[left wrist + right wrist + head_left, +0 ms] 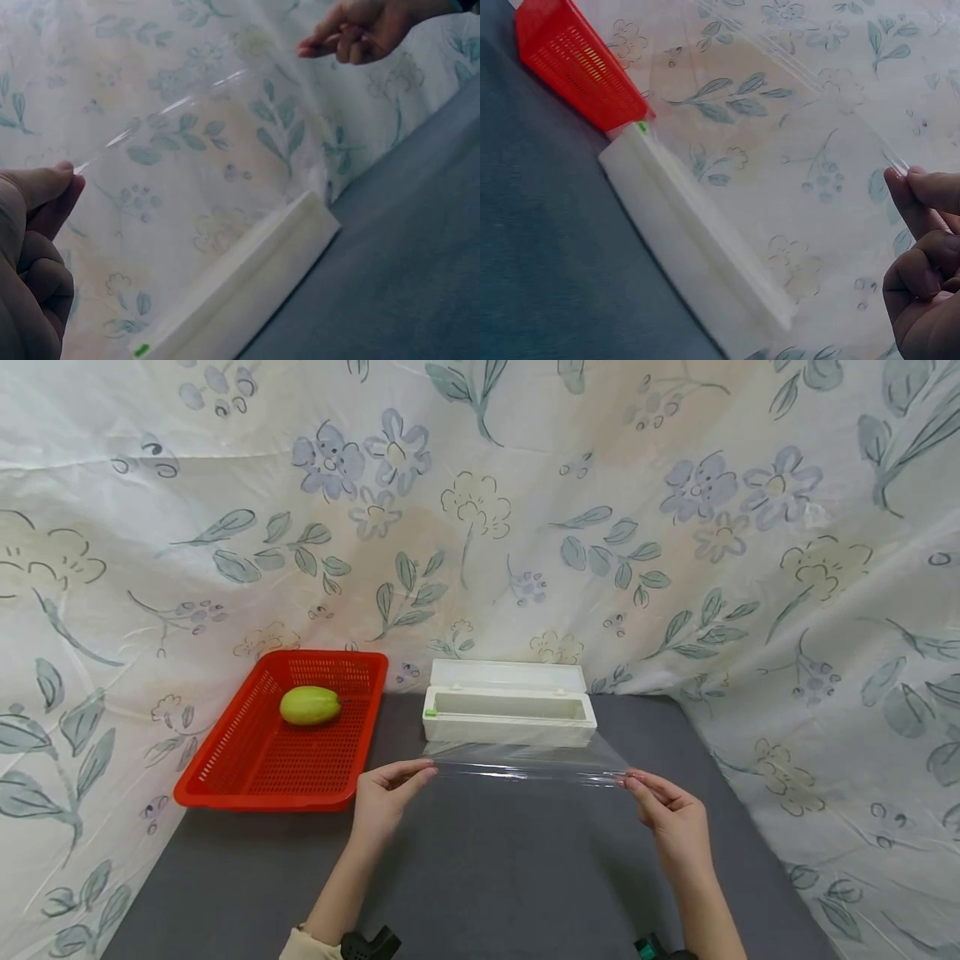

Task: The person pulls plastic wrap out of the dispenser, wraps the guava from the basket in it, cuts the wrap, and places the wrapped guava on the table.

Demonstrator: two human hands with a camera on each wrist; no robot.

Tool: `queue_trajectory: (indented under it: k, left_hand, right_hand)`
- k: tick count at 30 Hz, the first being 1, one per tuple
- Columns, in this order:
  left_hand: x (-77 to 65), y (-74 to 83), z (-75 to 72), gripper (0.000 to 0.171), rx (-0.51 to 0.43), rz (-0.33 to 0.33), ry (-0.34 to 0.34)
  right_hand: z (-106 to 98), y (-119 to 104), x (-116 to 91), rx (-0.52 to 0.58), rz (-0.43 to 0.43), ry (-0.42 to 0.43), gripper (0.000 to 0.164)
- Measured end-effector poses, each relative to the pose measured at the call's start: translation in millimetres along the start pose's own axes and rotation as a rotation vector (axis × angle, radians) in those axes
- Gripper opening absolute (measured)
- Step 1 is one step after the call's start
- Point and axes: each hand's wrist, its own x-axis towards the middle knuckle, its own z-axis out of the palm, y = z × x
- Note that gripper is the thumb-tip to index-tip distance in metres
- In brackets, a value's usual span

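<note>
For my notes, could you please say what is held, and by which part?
The left hand and right hand pinch thin, clear plastic film by its near corners.

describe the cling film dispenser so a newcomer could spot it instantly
On the dark grey tabletop, find the red plastic basket, then look right. The cling film dispenser is the long white box, lid open. Unlike the basket, it has a green piece at its left end and clear film pulled out in front.
</note>
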Motion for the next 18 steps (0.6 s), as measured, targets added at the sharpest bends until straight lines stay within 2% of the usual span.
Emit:
queue_trajectory:
  k: [4, 11, 18]
  left_hand:
    - [-11.6, -11.5, -2.6, 0.022, 0.006, -0.014, 0.007]
    - [-28.0, -29.5, -6.1, 0.020, -0.005, -0.067, 0.023]
    - [-43.0, -43.0, -5.6, 0.018, 0.018, -0.138, 0.059]
  right_hand:
    - [-1.0, 11.0, -8.9, 0.028, 0.036, -0.002, 0.019]
    - [-2.0, 27.9, -21.9, 0.015, 0.106, 0.018, 0.014]
    - [-3.6, 41.5, -33.3, -0.004, 0.205, 0.061, 0.018]
